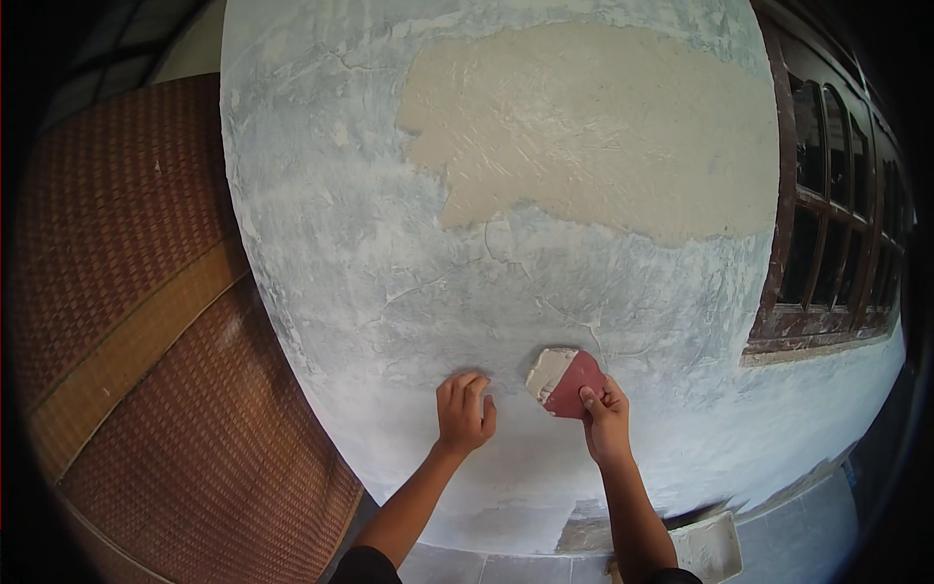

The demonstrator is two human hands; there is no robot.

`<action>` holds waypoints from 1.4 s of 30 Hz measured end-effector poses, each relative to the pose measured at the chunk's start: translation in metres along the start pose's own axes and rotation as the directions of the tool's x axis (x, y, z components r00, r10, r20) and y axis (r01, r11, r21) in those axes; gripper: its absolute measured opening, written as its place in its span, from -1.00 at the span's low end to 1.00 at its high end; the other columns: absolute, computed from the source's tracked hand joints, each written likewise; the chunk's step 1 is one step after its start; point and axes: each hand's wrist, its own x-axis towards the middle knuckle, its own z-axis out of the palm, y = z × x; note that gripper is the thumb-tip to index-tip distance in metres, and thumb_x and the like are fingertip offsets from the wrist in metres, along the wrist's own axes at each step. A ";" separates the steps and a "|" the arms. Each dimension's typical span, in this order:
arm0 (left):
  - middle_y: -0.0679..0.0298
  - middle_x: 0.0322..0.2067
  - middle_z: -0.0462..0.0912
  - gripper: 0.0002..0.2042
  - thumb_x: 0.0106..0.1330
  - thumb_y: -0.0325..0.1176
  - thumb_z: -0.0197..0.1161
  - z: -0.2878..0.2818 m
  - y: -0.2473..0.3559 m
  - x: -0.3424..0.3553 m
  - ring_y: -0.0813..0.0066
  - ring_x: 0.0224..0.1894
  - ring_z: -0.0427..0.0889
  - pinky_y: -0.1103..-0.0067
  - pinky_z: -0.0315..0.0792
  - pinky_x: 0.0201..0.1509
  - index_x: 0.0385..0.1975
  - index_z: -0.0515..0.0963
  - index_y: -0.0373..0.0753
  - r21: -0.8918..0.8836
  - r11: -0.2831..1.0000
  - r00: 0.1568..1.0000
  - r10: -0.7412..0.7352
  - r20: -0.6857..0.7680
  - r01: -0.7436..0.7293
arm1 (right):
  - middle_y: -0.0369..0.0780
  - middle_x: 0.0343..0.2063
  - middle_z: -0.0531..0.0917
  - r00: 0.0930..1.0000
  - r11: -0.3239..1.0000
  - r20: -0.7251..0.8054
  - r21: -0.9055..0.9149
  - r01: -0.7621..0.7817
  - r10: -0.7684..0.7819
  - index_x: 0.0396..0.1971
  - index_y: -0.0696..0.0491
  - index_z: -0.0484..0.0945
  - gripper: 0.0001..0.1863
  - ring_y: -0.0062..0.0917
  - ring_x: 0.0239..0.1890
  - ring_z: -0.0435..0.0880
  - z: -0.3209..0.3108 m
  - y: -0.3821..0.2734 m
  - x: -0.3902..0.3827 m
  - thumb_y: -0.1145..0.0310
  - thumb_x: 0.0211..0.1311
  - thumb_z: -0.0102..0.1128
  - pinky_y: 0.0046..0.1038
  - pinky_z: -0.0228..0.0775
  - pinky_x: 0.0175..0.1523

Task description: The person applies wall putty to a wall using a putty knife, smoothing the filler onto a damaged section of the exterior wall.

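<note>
In my right hand [606, 428] is a flat dark-red putty spreader [579, 387], gripped with the thumb across its face. Thick pale putty [551, 374] coats the spreader's left part. My left hand [463, 413] is at the same height, to the left of the spreader and in front of the wall. It holds nothing; its fingers are loosely bent and the thumb stands apart. Before me rises a patchy grey-white wall [389, 263] with thin raised ridges. A broad beige layer of putty [593, 127] covers its upper right part, with a ragged lower edge.
To the left leans a brown woven mat [185, 419] with a tan band. A dark wooden window frame [778, 263] with glass panes borders the wall's right. Below, a whitish tray [735, 555] rests on grey floor tiles [798, 530], partly behind my right forearm.
</note>
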 end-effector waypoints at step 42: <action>0.07 0.03 0.43 -0.61 0.17 -0.44 0.08 -0.091 -0.172 0.273 -0.04 0.22 0.33 0.16 0.14 0.26 0.03 0.28 -0.29 -0.029 0.904 0.740 0.330 -0.586 -0.426 | -0.11 -0.02 0.67 0.056 -0.512 0.529 -0.839 0.183 -0.847 0.03 0.06 0.62 -0.53 -0.17 0.09 0.63 0.287 0.051 0.141 0.59 0.04 0.15 -0.23 0.51 0.13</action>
